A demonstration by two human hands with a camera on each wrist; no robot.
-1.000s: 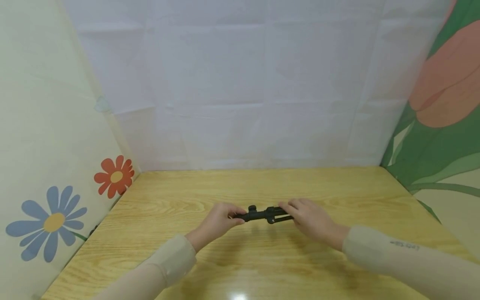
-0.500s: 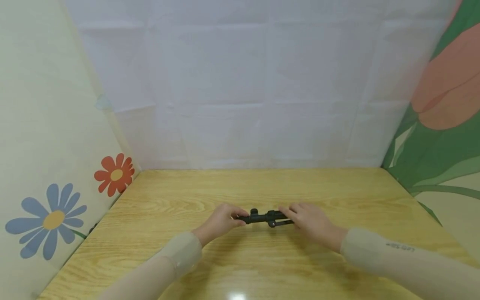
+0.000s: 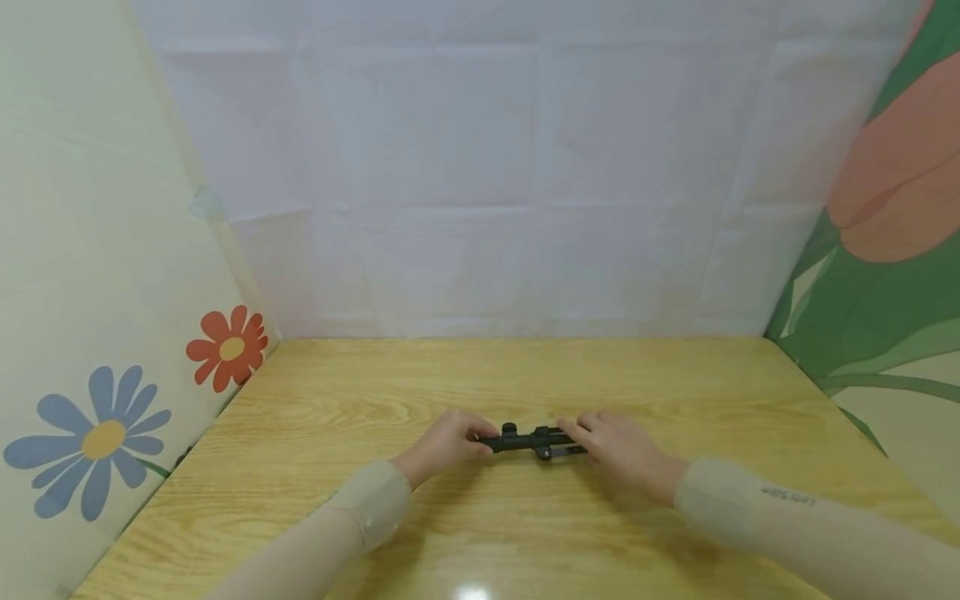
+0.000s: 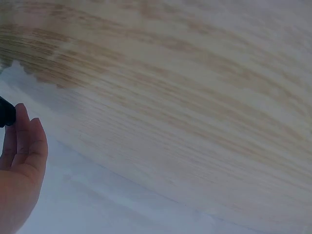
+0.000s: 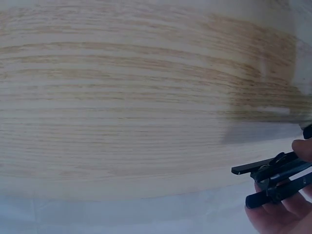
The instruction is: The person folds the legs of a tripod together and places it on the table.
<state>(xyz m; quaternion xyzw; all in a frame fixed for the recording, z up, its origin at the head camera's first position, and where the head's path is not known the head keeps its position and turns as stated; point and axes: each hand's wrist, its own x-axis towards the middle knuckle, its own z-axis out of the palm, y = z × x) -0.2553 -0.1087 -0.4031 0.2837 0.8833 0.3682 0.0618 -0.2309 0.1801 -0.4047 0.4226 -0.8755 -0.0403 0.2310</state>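
A small black tripod, its legs folded together, lies level between both hands, with a round knob standing up near its left end. My left hand pinches that left end between thumb and fingers. At the leg end, my right hand grips the legs from above and covers their tips in the head view. The right wrist view shows the dark tripod legs between thumb and fingers. Only a black tip of the tripod shows by the fingers in the left wrist view. Whether it touches the table cannot be told.
A wood-grain table spreads under both hands. Behind it hangs a creased white sheet. Flower-painted panels stand at both sides, with a red flower on the left and a large pink tulip on the right.
Both hands have lowered slightly toward the table and the person, bringing the tripod with them. The grip at each end looks the same.
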